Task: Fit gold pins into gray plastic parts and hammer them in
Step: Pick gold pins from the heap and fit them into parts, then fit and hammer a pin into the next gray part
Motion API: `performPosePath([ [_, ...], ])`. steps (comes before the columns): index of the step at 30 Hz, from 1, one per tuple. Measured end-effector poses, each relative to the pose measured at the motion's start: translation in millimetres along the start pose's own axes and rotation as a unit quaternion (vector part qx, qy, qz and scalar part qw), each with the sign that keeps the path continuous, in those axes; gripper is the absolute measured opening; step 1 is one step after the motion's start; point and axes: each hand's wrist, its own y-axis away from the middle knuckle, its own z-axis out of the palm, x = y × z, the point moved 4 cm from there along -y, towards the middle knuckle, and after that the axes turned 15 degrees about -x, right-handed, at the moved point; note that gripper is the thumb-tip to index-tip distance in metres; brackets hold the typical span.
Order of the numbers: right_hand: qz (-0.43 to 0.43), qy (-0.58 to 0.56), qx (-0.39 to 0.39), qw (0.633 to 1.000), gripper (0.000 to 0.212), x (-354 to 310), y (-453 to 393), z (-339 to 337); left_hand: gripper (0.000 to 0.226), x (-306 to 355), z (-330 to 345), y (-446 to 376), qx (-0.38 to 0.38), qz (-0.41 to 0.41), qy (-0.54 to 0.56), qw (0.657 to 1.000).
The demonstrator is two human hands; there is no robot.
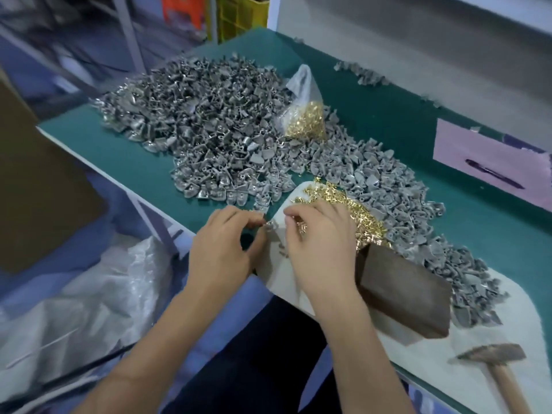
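Head view: at the near edge of the green tabletop [143,162], the left hand [222,249] pinches a small gray plastic part [270,226] between thumb and fingertips, fingers curled and closed on it. The right hand [321,249] sits just beside it over a white mat [277,282], fingers curled together; it seems to hold gold pins, though exactly what is clamped I cannot tell.

What could go wrong: the pin is tiny and both hands work at the very edge, so a slip would likely drop the pin or part off the tabletop into the lap or onto the white plastic sheet [89,294] below. A pin seated crooked would probably bend under the hammer [495,369], which lies untouched at the near right corner.

Counts: 2 hands; 1 hammer; 1 brown block [403,291] right of the right hand; 1 clear bag of pins [304,115] toward the far edge; 1 loose heap of gold pins [352,210] beyond the right hand; gray parts [203,124] in a sprawling pile, too many to count; 1 pink sheet [493,162] at the right edge carrying 1 pen [493,173].
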Motion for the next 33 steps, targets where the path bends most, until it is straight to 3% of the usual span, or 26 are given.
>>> performPosePath([
  [4, 0.01, 0.043, -0.059, 0.997, 0.019, -7.5, -41.0, 15.1, 0.011, -5.3, -0.3, -13.7, -0.004, -0.008, -0.054, 0.998],
  [17, -0.013, 0.1, -0.049, 0.994, 0.014, -6.6, -65.6, 22.9, 0.01, -10.3, 4.1, -28.7, 0.026, -0.036, -0.08, 0.996],
  [27, -0.018, 0.103, -0.091, 0.99, 0.013, -15.0, -77.2, 21.3, 0.008, -9.9, -0.7, -27.9, 0.022, -0.062, -0.074, 0.995],
  [33, -0.047, 0.094, -0.133, 0.986, 0.027, -9.0, -55.6, 3.8, 0.007, -18.3, -7.3, -23.6, 0.021, -0.069, -0.031, 0.997],
])
